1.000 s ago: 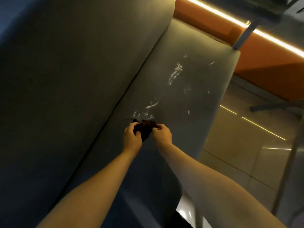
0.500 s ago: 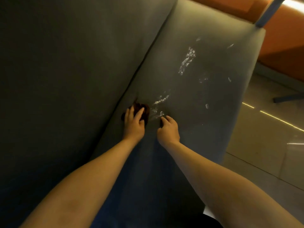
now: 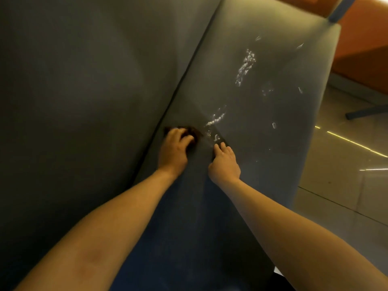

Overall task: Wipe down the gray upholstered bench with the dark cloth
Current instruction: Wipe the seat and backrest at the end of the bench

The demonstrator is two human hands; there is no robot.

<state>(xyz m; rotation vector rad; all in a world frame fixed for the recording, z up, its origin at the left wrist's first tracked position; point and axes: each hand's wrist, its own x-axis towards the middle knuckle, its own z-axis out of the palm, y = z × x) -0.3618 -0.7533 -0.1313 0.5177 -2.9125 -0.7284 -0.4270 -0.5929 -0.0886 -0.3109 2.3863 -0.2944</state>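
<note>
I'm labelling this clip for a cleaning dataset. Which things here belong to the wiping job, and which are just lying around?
Job: dark cloth under the left hand; gray bench; white smears on its seat; right hand resting on the seat.
Around: orange wall; tiled floor; dark bar on the floor.

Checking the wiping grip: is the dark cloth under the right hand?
No, the cloth sits under the left hand; the right hand touches the bare bench beside it.
</note>
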